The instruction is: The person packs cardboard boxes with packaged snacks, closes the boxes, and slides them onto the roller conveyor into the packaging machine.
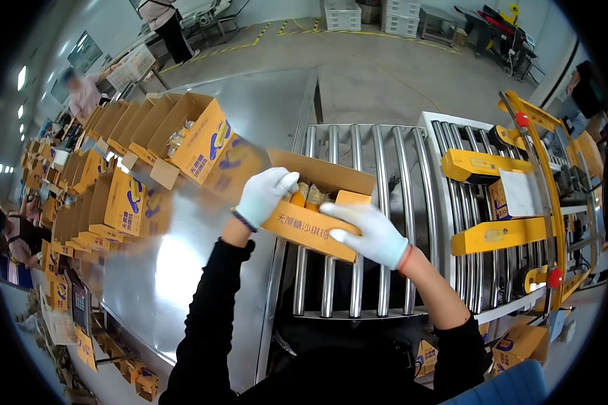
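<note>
An open yellow cardboard box [309, 231] with printed lettering on its front rests partly on the rollers, tilted a little. Inside it lie several wrapped packets [311, 196], partly hidden by the walls and my fingers. My left hand [266, 194], in a white glove, is closed on the box's left end, its thumb and fingers at the upper edge. On the right, my gloved right hand [371, 233] grips the front wall near its right corner, fingers over the rim and thumb against the outside.
Rows of open yellow boxes [206, 140] stand on the metal table [203, 263] at left. The roller conveyor [383, 283] leads right to a yellow-armed machine [496, 236] holding another box. Co-workers [84, 94] are at the far left; white crates [343, 16] stand at the back.
</note>
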Demonstrator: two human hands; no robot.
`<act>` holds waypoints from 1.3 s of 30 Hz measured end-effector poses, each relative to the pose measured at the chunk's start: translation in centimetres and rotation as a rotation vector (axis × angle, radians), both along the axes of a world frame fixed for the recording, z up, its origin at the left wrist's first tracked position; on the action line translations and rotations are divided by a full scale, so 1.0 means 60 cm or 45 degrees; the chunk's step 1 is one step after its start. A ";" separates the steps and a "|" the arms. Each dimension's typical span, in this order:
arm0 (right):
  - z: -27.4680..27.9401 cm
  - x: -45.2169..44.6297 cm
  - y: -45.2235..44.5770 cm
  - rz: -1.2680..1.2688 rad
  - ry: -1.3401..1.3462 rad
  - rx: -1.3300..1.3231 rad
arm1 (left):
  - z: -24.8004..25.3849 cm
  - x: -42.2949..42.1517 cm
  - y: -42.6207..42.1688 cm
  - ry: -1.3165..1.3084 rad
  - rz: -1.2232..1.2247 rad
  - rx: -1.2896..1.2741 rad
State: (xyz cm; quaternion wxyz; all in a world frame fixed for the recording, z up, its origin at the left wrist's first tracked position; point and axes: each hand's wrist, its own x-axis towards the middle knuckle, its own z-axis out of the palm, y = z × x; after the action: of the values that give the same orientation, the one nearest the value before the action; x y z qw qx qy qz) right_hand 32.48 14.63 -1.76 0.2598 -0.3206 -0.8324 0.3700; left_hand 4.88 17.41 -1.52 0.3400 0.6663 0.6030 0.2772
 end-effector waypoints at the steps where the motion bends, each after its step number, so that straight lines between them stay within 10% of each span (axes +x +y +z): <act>1: 0.010 -0.003 0.013 -0.090 -0.130 0.342 | -0.015 0.013 0.015 0.455 -0.020 0.366; 6: 0.045 -0.031 -0.007 -0.532 -0.359 0.774 | -0.092 0.002 -0.006 0.262 0.488 0.686; 9: -0.002 -0.009 -0.069 -0.329 -0.356 0.571 | -0.116 -0.035 -0.013 -0.901 0.284 0.047; 14: -0.009 0.082 -0.033 -0.556 -0.910 0.600 | -0.087 0.150 0.032 -0.437 0.533 0.252; 17: -0.015 0.121 0.027 -0.735 -0.923 0.657 | -0.126 0.320 0.016 -0.523 0.187 0.392; 21: -0.034 0.166 0.058 -0.807 -0.968 0.800 | -0.094 0.270 0.011 -0.396 -0.529 -0.307; 24: -0.052 0.214 0.066 -0.877 -0.939 0.832 | -0.028 0.078 0.066 -0.173 0.079 0.529; 28: -0.037 0.245 0.063 -0.875 -0.949 0.867 | 0.050 -0.236 0.112 1.050 0.884 1.068; 30: -0.033 0.246 0.068 -0.767 -0.962 0.696 | -0.026 -0.360 0.120 0.928 0.916 0.308; 34: -0.070 0.140 0.023 -0.444 -0.167 0.397 | -0.038 -0.273 0.028 0.840 0.489 0.591; 39: 0.007 0.000 -0.036 -0.414 -0.183 0.518 | 0.032 -0.151 -0.192 0.296 0.248 0.269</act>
State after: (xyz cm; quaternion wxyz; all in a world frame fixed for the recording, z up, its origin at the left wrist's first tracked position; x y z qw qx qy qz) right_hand 32.45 12.45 -1.35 0.3152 -0.4169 -0.8434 0.1250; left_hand -4.16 5.86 0.42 0.1677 0.6643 0.6673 0.2920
